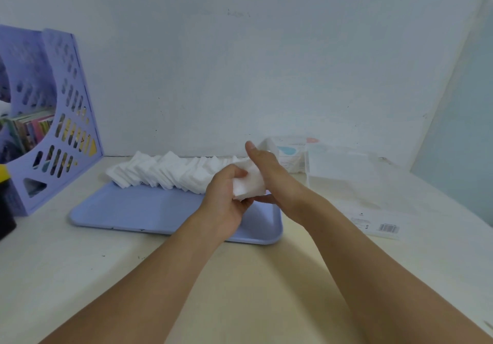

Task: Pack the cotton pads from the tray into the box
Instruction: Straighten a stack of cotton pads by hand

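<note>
A light blue tray [133, 210] lies on the desk with a long row of white square cotton pads [165, 172] leaning along its far edge. Above the tray's right end, my left hand [226, 199] grips a small stack of cotton pads [249, 185] from the left. My right hand [269, 167] holds the same stack from the right, thumb raised, fingers underneath. A clear plastic box [338, 167] stands to the right of the tray, with its printed flap [290, 154] upright at its left end.
A purple perforated file holder [53, 108] with books stands at the far left. A black and yellow object [5, 199] sits at the left edge. A clear wrapper with a barcode [378, 223] lies right of the tray. A wall runs close behind.
</note>
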Available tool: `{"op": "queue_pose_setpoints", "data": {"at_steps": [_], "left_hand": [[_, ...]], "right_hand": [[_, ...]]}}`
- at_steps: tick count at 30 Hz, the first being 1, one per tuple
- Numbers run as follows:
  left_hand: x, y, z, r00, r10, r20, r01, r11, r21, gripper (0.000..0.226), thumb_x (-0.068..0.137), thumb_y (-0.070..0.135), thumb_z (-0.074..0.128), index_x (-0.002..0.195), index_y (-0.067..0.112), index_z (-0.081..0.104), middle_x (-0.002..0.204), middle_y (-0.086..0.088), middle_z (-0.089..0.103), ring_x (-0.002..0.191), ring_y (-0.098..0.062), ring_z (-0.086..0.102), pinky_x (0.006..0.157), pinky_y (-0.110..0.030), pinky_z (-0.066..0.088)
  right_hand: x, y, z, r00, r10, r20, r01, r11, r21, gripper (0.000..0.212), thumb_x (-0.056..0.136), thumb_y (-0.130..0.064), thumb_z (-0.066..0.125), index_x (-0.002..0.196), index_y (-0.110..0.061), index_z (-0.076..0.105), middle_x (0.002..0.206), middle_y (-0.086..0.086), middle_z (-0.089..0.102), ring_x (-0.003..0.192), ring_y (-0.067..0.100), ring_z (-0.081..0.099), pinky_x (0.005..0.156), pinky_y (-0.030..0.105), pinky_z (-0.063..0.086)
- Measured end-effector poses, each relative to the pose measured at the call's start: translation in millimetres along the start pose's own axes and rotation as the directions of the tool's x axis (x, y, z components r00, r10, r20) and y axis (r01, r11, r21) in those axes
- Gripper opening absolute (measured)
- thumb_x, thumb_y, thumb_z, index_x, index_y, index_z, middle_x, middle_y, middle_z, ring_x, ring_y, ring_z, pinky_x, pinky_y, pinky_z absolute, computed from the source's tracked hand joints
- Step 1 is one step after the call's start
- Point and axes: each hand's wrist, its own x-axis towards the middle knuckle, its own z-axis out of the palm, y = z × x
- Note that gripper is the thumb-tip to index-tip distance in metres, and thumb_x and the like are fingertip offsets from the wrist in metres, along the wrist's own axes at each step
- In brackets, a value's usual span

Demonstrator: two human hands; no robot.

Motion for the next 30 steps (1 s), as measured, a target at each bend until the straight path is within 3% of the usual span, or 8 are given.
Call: {"op": "queue_pose_setpoints", "data": {"at_steps": [5, 8, 10, 14, 16, 21, 26, 30], "left_hand": [[6.7, -2.3, 0.0, 0.999, 0.052, -0.011, -0.052, 0.999, 0.016, 0.048, 0.072, -0.002, 0.044, 0.118, 0.003, 0.057, 0.108, -0.018, 0.067, 0.098, -0.032, 0.066, 0.084, -0.041, 0.054], [8.4, -3.9, 0.8, 0.997, 0.060, -0.040, -0.058, 0.998, 0.039, 0.083, 0.056, 0.006, 0.053, 0.139, 0.006, 0.047, 0.124, -0.016, 0.066, 0.110, -0.033, 0.066, 0.080, -0.040, 0.057], [8.5, -4.2, 1.0, 0.995, 0.082, -0.065, -0.078, 0.995, 0.057, 0.081, 0.058, 0.008, 0.059, 0.138, 0.011, 0.049, 0.128, -0.017, 0.065, 0.115, -0.033, 0.066, 0.080, -0.038, 0.059], [0.0, -2.7, 4.0, 0.992, 0.015, -0.123, -0.031, 0.992, -0.125, 0.038, 0.082, 0.006, 0.054, 0.119, 0.008, 0.065, 0.120, -0.016, 0.071, 0.113, -0.030, 0.068, 0.098, -0.041, 0.054], [-1.8, 1.7, 0.2, 0.985, -0.047, -0.167, -0.002, 0.961, -0.278, 0.031, 0.085, 0.010, 0.049, 0.111, 0.006, 0.066, 0.109, -0.016, 0.074, 0.103, -0.033, 0.070, 0.101, -0.042, 0.052], [0.5, 9.9, -14.2, 0.958, -0.087, -0.273, -0.020, 0.930, -0.366, 0.029, 0.084, 0.028, 0.052, 0.097, 0.008, 0.068, 0.082, -0.011, 0.075, 0.070, -0.029, 0.073, 0.071, -0.033, 0.057], [1.2, 5.3, -10.2, 0.949, -0.113, -0.296, 0.011, 0.946, -0.324, 0.032, 0.084, 0.042, 0.058, 0.099, 0.014, 0.066, 0.100, -0.008, 0.073, 0.081, -0.028, 0.071, 0.083, -0.035, 0.056], [2.8, 7.1, -14.4, 0.960, -0.133, -0.247, 0.046, 0.943, -0.330, 0.048, 0.083, 0.044, 0.055, 0.113, 0.009, 0.070, 0.111, -0.014, 0.075, 0.100, -0.033, 0.072, 0.101, -0.043, 0.051]], "right_hand": [[-6.3, 1.6, -12.2, 0.990, 0.043, 0.131, -0.037, 0.998, -0.046, 0.061, 0.087, -0.056, 0.067, 0.134, -0.021, 0.055, 0.117, 0.003, 0.071, 0.101, 0.020, 0.072, 0.084, 0.036, 0.060], [-6.5, -1.4, -9.2, 0.997, 0.009, 0.082, -0.011, 1.000, 0.027, 0.044, 0.098, -0.042, 0.061, 0.130, -0.013, 0.057, 0.114, 0.007, 0.071, 0.096, 0.018, 0.070, 0.076, 0.030, 0.056], [-6.8, -3.6, -6.6, 0.999, -0.047, -0.002, 0.047, 0.997, 0.054, 0.036, 0.102, -0.034, 0.056, 0.130, -0.010, 0.053, 0.116, 0.009, 0.068, 0.098, 0.019, 0.068, 0.079, 0.032, 0.058], [-9.9, 1.0, 13.3, 0.960, -0.232, -0.156, 0.221, 0.972, -0.084, 0.042, 0.102, -0.031, 0.057, 0.138, -0.017, 0.042, 0.108, -0.005, 0.060, 0.101, 0.011, 0.063, 0.086, 0.026, 0.055], [-10.6, 4.7, 21.7, 0.933, -0.318, -0.170, 0.283, 0.938, -0.200, 0.048, 0.095, -0.035, 0.067, 0.135, -0.018, 0.047, 0.104, -0.010, 0.059, 0.102, 0.012, 0.062, 0.083, 0.024, 0.054], [-15.1, 1.6, 24.4, 0.973, -0.227, -0.030, 0.188, 0.867, -0.462, 0.046, 0.081, -0.039, 0.080, 0.115, -0.017, 0.060, 0.098, -0.007, 0.063, 0.090, 0.012, 0.060, 0.067, 0.020, 0.042], [-19.5, 1.1, 27.9, 0.978, -0.196, 0.070, 0.199, 0.781, -0.592, 0.038, 0.085, -0.033, 0.070, 0.117, -0.017, 0.057, 0.102, -0.006, 0.060, 0.099, 0.020, 0.057, 0.073, 0.026, 0.041], [-24.8, 0.0, 32.0, 0.965, -0.226, 0.136, 0.264, 0.822, -0.505, 0.070, 0.098, -0.041, 0.059, 0.157, -0.030, 0.024, 0.146, 0.000, 0.041, 0.135, 0.016, 0.041, 0.097, 0.023, 0.032]]}}
